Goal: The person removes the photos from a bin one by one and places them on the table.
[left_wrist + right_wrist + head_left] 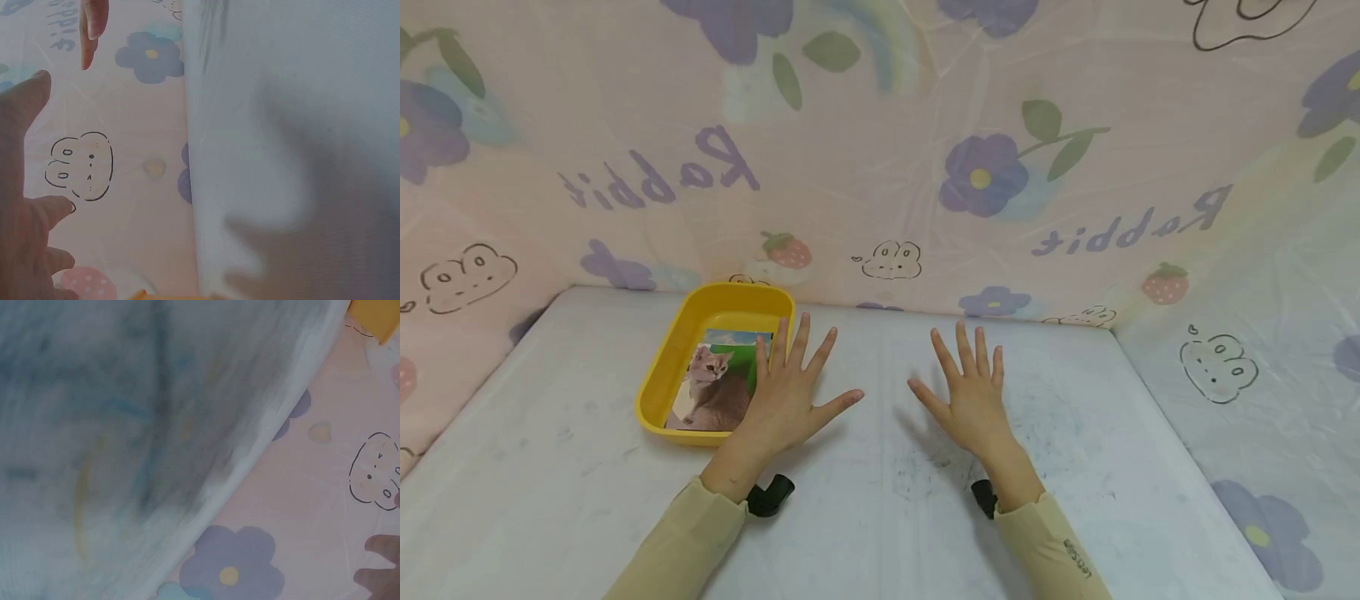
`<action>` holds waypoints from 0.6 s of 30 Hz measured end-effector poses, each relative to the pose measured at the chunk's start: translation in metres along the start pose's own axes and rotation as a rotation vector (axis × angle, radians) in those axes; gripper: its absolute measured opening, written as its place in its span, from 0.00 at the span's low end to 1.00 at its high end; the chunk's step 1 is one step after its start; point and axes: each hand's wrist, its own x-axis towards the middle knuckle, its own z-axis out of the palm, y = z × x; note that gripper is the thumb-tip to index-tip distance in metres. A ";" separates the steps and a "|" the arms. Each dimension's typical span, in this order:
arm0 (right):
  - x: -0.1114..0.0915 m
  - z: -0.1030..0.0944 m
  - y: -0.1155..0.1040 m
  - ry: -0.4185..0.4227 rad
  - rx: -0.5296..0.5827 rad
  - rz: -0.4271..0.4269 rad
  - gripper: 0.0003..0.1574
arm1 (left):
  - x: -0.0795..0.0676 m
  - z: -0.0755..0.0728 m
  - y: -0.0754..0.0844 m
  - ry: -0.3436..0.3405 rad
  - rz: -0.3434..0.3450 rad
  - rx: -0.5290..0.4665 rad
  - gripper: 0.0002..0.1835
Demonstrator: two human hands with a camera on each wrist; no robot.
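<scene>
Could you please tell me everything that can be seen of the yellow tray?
The yellow tray is oblong and shallow, with rounded corners, raised walls and a smooth, plastic-looking surface. It sits open side up on the white table, near the far edge and left of centre. A cat picture lies inside. The left hand overlaps its right side in the head view; whether they touch is unclear.

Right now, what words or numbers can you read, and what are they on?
"Rabbit": purple and backwards, on the left part of the patterned cloth in the head view.
"Rabbit": purple and backwards again, further right on that cloth.
Small dark writing on the right sleeve: too small to read surely.
Purple lettering in the left wrist view: cut off.
No numbers seen.
</scene>
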 end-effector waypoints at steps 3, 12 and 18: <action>0.000 0.001 -0.001 -0.001 -0.004 -0.003 0.49 | 0.000 0.000 -0.001 0.000 0.000 -0.001 0.49; 0.003 0.002 -0.002 -0.003 -0.018 -0.009 0.49 | -0.002 -0.005 -0.004 0.002 -0.014 -0.012 0.49; 0.005 0.000 -0.004 -0.015 -0.010 -0.011 0.49 | -0.002 -0.009 -0.007 -0.011 -0.032 -0.004 0.49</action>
